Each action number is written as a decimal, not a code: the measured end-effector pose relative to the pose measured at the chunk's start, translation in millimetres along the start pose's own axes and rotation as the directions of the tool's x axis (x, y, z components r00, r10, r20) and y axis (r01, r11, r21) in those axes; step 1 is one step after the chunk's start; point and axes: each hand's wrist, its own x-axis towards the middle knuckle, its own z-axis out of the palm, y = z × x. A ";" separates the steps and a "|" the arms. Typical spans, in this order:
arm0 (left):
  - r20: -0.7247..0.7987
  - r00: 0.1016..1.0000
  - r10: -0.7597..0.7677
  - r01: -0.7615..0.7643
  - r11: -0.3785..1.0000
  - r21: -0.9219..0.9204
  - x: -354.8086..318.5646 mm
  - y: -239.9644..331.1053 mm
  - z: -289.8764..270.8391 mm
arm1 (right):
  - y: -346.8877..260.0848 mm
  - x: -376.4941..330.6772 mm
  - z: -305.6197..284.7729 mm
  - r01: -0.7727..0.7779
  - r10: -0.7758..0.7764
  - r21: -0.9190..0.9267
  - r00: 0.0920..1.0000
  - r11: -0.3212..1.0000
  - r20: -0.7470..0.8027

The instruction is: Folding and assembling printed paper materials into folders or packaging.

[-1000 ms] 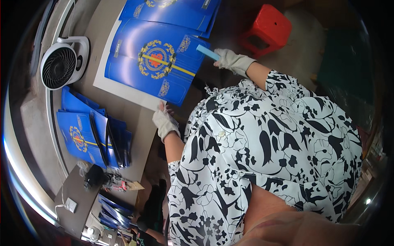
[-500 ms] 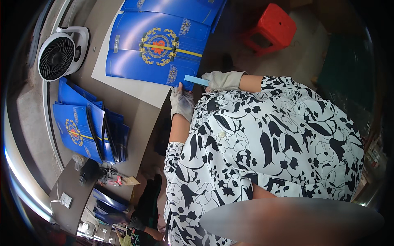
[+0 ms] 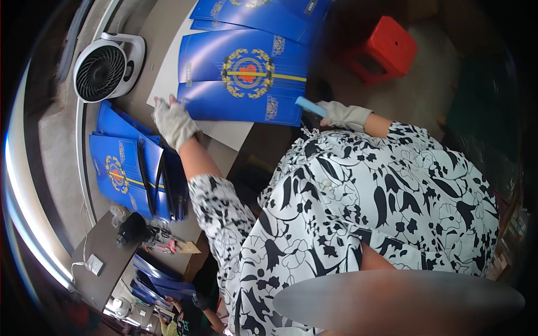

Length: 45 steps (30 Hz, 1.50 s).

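Observation:
A glossy blue printed sheet (image 3: 207, 61) with a gold wreath, red centre emblem and yellow stripe lies on the table, a crease or overlapping edge running across its near part. My left hand (image 3: 176, 122), in a pale glove with bare fingertips, is at the sheet's near left corner. Its fingers are apart; whether they press on the sheet is hard to tell. My right hand (image 3: 346, 116), also gloved, grips a flat light-blue strip (image 3: 311, 106) just off the sheet's near right corner. More blue sheets (image 3: 269, 17) lie beyond.
White paper (image 3: 227, 131) lies under the sheets. A white-and-black fan (image 3: 101, 70) stands at the left, and a pile of blue folded pieces (image 3: 120, 176) lies nearer. A red stool (image 3: 386, 50) stands at the far right. Another person (image 3: 188, 322) works at lower left.
My left hand has moved left from the sheet's near right corner to its near left corner. My right hand, still holding the strip, has drawn slightly off the sheet. The view has shifted.

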 end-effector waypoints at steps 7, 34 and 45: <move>0.350 0.935 -0.051 0.112 0.981 -0.156 55.7 -87.3 32.9 | -23.2 6.1 5.9 -0.176 0.203 0.426 0.979 0.887 -0.018; 0.733 0.663 -0.153 0.633 -0.408 -0.658 -211.1 31.2 42.3 | 12.2 2.0 -19.8 -0.293 0.312 0.176 0.946 0.940 -0.091; 0.825 0.565 -0.012 0.654 -0.604 -0.457 -218.5 73.1 69.6 | -3.2 14.9 -14.1 -0.246 0.288 0.230 0.943 0.942 -0.168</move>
